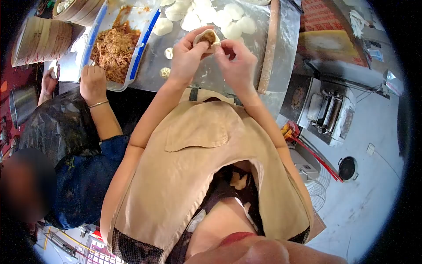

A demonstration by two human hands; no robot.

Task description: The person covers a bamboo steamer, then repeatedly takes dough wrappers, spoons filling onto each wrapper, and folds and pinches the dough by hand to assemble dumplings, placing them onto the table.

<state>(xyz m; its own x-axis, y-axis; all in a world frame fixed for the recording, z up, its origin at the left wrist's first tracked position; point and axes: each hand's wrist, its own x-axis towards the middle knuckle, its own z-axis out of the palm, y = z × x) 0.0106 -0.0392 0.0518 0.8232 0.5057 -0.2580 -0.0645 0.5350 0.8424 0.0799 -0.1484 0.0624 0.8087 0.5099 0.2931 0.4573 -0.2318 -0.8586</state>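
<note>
A round dough wrapper with brown filling in its middle sits cupped in my left hand, the thumb pressed in at the filling. My right hand pinches the wrapper's near right edge between thumb and fingertips. Flat dough rounds lie spread on the metal table just beyond my hands. Left of my left wrist are a small pleated bun and another small dough piece. Further left, a clear plastic tub with blue edges holds minced filling.
Along the table's right side lies a long wooden rod. A co-worker's hand is at the tub's left side. Stacked bamboo steamers stand at far left. A roller machine is off to the right.
</note>
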